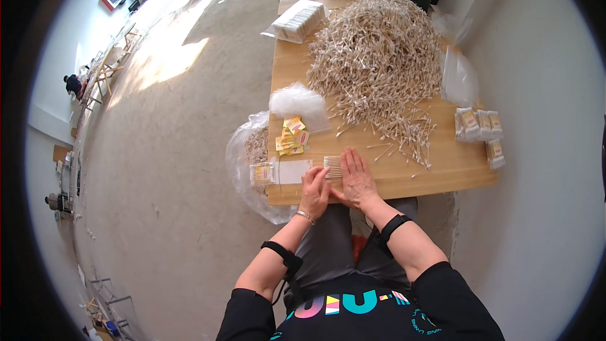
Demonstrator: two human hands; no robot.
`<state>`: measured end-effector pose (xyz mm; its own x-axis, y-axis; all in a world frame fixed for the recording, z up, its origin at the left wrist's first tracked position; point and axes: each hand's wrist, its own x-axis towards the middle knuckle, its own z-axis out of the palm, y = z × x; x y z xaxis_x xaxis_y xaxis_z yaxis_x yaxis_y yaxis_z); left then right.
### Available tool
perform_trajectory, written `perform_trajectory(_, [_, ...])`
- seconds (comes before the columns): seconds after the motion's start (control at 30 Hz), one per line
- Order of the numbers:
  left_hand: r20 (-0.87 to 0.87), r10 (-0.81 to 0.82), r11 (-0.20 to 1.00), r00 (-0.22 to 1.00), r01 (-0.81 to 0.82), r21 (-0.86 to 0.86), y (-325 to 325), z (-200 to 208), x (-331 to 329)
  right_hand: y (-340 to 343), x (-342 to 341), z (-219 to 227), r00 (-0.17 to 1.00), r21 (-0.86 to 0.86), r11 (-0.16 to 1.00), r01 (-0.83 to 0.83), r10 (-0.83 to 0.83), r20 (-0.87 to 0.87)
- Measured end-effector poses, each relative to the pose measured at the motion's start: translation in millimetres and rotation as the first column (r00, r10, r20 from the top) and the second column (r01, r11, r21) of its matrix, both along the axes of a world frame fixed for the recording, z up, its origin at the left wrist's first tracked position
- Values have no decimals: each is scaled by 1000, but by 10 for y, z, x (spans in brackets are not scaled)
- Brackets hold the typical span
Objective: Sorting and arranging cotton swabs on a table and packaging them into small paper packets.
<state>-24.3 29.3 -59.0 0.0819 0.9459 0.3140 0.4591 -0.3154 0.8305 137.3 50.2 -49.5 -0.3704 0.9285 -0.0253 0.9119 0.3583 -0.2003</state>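
Observation:
A flat row of white-tipped cotton swabs (332, 164) lies side by side near the table's front edge. My right hand (357, 183) rests flat along the right side of this row, fingers stretched out and together. On the left, my left hand (314, 192) has bent fingers, spread apart, with fingertips at the row's left edge. The hands nearly meet at the thumbs. Beside my left hand is a flat white card or pad (294, 172), and left of it a packet of swabs (261, 174) with a yellow label. Yellow printed cards (292, 141) lie in a loose pile beyond.
A large heap of loose cotton swabs (379, 50) covers the table's far part. Clear plastic bags (300, 105) lie at left, and filled packs (478, 125) stand at the right edge. A plastic sack of swabs (238, 145) hangs beside the table's left edge. A wall (536, 88) borders the right.

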Motion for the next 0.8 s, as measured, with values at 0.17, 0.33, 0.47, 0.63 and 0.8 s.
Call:
perform_trajectory(0.17, [-305,-143,989,942,124,-79,-142,119,-26,-7,-41,15,994,22,1000,-21,18,110])
perform_trajectory(0.33, [-486,-143,988,862,151,-23,-145,74,20,-4,-33,-87,1000,98,995,-7,6,5])
perform_trajectory(0.47, [-513,-146,988,846,150,-35,-156,74,16,-5,-36,-115,1000,112,994,-6,6,-1])
perform_trajectory(0.63, [-520,-141,989,843,138,-46,-160,102,31,4,-28,-140,999,158,987,-7,12,-30])
perform_trajectory(0.8, [-513,-145,989,846,140,-48,-143,107,37,14,-19,-193,1000,197,980,-9,14,-23])
